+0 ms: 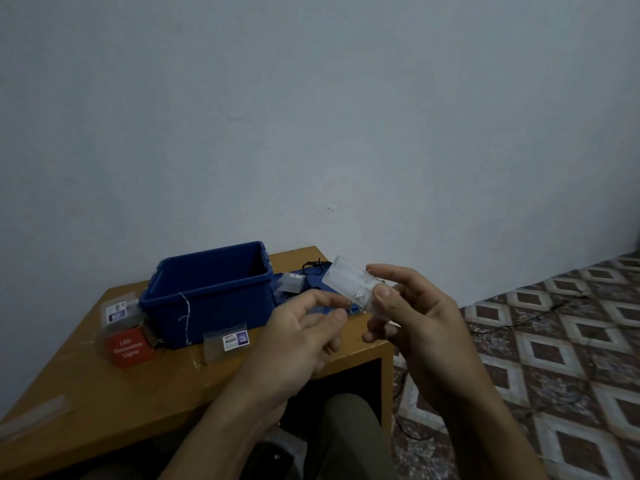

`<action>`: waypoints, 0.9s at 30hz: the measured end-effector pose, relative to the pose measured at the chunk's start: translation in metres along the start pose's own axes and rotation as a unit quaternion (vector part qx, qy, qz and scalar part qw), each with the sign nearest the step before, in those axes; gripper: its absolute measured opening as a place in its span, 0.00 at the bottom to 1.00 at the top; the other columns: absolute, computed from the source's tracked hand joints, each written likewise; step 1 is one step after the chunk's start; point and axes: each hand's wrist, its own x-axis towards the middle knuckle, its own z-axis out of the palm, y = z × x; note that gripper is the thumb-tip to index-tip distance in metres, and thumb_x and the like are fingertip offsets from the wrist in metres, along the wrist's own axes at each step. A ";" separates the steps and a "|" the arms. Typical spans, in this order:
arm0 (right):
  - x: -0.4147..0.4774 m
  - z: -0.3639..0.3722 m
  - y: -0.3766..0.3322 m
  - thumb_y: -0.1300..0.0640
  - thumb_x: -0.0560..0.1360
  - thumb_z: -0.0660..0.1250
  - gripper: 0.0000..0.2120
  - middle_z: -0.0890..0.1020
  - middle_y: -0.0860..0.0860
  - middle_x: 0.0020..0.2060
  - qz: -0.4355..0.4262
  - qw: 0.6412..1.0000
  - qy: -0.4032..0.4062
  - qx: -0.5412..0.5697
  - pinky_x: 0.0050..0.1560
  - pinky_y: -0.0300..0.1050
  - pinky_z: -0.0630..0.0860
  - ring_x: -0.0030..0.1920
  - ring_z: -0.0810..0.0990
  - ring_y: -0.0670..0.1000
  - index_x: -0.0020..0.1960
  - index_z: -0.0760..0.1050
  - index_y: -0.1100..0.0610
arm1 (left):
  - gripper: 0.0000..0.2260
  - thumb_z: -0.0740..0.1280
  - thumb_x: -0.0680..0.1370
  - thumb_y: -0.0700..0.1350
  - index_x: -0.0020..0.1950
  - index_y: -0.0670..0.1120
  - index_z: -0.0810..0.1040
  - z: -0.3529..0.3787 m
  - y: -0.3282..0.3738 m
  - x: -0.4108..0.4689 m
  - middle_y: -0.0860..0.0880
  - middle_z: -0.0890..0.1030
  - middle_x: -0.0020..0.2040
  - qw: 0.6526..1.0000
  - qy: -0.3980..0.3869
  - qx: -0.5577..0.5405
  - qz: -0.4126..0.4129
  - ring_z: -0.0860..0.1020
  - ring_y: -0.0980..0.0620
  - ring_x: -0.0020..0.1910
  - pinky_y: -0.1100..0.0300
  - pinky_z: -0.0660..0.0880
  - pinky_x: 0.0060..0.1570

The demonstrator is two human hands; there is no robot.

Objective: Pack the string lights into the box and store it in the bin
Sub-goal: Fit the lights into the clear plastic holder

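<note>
Two hands meet above the near right corner of the wooden table (86,393), over a knee (346,438) in olive cloth. The right hand (419,320) grips a clear plastic box (337,275) between its thumb and curled fingers. Glints inside look like string lights (360,292), though blur hides the detail. The left hand (298,337) pinches the box's near end. Both hands partly cover a blue lid (317,280). Left of them lie a labelled packet (227,341) and a red carton (128,348). Behind these stands the blue bin (207,296), with a thin silver wire (185,317) hanging over its front rim. A grey block (292,281) and a black cable (311,265) lie to the bin's right.
</note>
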 end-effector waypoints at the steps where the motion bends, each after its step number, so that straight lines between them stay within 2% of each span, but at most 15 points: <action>1: 0.000 0.000 -0.001 0.58 0.75 0.69 0.12 0.78 0.52 0.37 0.009 1.000 -0.007 0.016 0.38 0.48 0.80 0.33 0.77 0.53 0.57 0.83 0.55 | 0.07 0.66 0.81 0.46 0.58 0.47 0.79 -0.001 0.000 0.000 0.48 0.75 0.33 1.000 -0.005 -0.007 -0.008 0.66 0.56 0.26 0.64 0.63 0.26; 4: -0.001 -0.002 -0.006 0.59 0.73 0.68 0.14 0.79 0.54 0.38 0.031 0.998 -0.030 0.044 0.35 0.45 0.80 0.32 0.77 0.52 0.58 0.82 0.59 | 0.09 0.66 0.80 0.47 0.58 0.45 0.78 -0.005 -0.003 0.002 0.47 0.76 0.34 0.999 -0.023 -0.011 -0.029 0.66 0.55 0.25 0.63 0.61 0.26; 7: -0.002 -0.006 -0.011 0.61 0.73 0.68 0.14 0.79 0.59 0.44 0.049 0.995 -0.059 0.068 0.33 0.44 0.79 0.31 0.76 0.53 0.57 0.82 0.61 | 0.10 0.65 0.80 0.48 0.52 0.42 0.80 -0.014 -0.004 0.005 0.48 0.76 0.34 0.998 -0.028 0.037 -0.036 0.67 0.56 0.26 0.63 0.64 0.27; 9: -0.001 -0.011 -0.012 0.61 0.74 0.71 0.12 0.80 0.58 0.42 0.054 0.992 -0.090 0.072 0.33 0.45 0.79 0.31 0.76 0.52 0.57 0.82 0.61 | 0.14 0.66 0.78 0.53 0.49 0.41 0.80 -0.021 -0.002 0.008 0.48 0.76 0.33 0.996 -0.042 0.066 -0.045 0.69 0.55 0.27 0.63 0.67 0.30; 11: -0.002 -0.016 -0.012 0.60 0.74 0.73 0.13 0.79 0.55 0.39 0.058 0.988 -0.130 0.067 0.33 0.45 0.79 0.31 0.76 0.51 0.58 0.82 0.62 | 0.15 0.66 0.76 0.55 0.48 0.43 0.80 -0.028 0.002 0.011 0.49 0.78 0.34 0.989 -0.073 0.114 -0.056 0.72 0.54 0.30 0.61 0.70 0.34; 13: -0.002 -0.019 -0.012 0.59 0.74 0.74 0.14 0.77 0.57 0.40 0.068 0.982 -0.167 0.054 0.33 0.44 0.78 0.32 0.76 0.51 0.58 0.82 0.62 | 0.11 0.65 0.80 0.51 0.48 0.44 0.82 -0.035 0.006 0.015 0.49 0.79 0.36 0.980 -0.099 0.158 -0.067 0.74 0.54 0.34 0.59 0.72 0.39; 14: -0.003 -0.020 -0.013 0.58 0.73 0.73 0.14 0.77 0.58 0.41 0.075 0.979 -0.184 0.041 0.32 0.44 0.78 0.33 0.76 0.52 0.57 0.82 0.61 | 0.11 0.64 0.81 0.49 0.49 0.43 0.82 -0.037 0.009 0.017 0.50 0.79 0.36 0.977 -0.108 0.172 -0.071 0.75 0.54 0.34 0.60 0.73 0.39; 16: -0.004 -0.021 -0.013 0.57 0.73 0.71 0.13 0.80 0.58 0.44 0.083 0.973 -0.217 0.004 0.33 0.44 0.78 0.36 0.77 0.53 0.56 0.82 0.60 | 0.15 0.67 0.78 0.53 0.47 0.40 0.80 -0.040 0.020 0.022 0.49 0.77 0.35 0.974 -0.133 0.169 -0.076 0.72 0.53 0.34 0.62 0.71 0.36; 18: -0.006 -0.021 -0.013 0.57 0.74 0.70 0.12 0.82 0.56 0.46 0.081 0.968 -0.237 -0.035 0.35 0.47 0.79 0.40 0.79 0.55 0.57 0.82 0.58 | 0.18 0.69 0.72 0.58 0.41 0.43 0.77 -0.040 0.035 0.025 0.48 0.72 0.33 0.967 -0.168 0.171 -0.082 0.68 0.53 0.31 0.63 0.66 0.32; 20: -0.007 -0.021 -0.014 0.57 0.75 0.70 0.11 0.83 0.58 0.51 0.078 0.965 -0.237 -0.074 0.43 0.58 0.80 0.45 0.81 0.60 0.57 0.82 0.56 | 0.16 0.70 0.72 0.58 0.36 0.45 0.77 -0.038 0.049 0.027 0.48 0.69 0.30 0.956 -0.192 0.204 -0.086 0.64 0.54 0.28 0.62 0.62 0.30; 21: -0.007 -0.022 -0.016 0.56 0.75 0.71 0.11 0.83 0.60 0.53 0.075 0.964 -0.237 -0.091 0.46 0.64 0.79 0.46 0.81 0.63 0.57 0.82 0.55 | 0.15 0.70 0.73 0.56 0.35 0.46 0.79 -0.037 0.055 0.028 0.49 0.68 0.28 0.951 -0.194 0.223 -0.090 0.63 0.54 0.26 0.62 0.60 0.29; 22: -0.008 -0.022 -0.017 0.56 0.75 0.71 0.11 0.83 0.62 0.53 0.069 0.963 -0.237 -0.109 0.47 0.65 0.79 0.46 0.81 0.66 0.57 0.83 0.54 | 0.15 0.70 0.75 0.55 0.35 0.45 0.80 -0.035 0.060 0.028 0.49 0.68 0.27 0.947 -0.188 0.242 -0.092 0.63 0.54 0.26 0.62 0.59 0.28; 25: -0.007 -0.021 -0.021 0.53 0.76 0.71 0.09 0.83 0.62 0.44 0.031 0.955 -0.210 -0.207 0.41 0.57 0.79 0.37 0.80 0.61 0.56 0.82 0.47 | 0.16 0.69 0.78 0.53 0.37 0.44 0.84 -0.026 0.071 0.027 0.51 0.68 0.25 0.937 -0.131 0.317 -0.068 0.62 0.55 0.24 0.61 0.61 0.27; 27: -0.006 -0.019 -0.019 0.52 0.78 0.69 0.08 0.82 0.57 0.39 -0.004 0.947 -0.182 -0.265 0.41 0.59 0.80 0.35 0.81 0.59 0.56 0.81 0.43 | 0.14 0.69 0.79 0.51 0.38 0.44 0.85 -0.020 0.073 0.022 0.51 0.70 0.25 0.929 -0.078 0.360 -0.032 0.64 0.55 0.23 0.60 0.63 0.29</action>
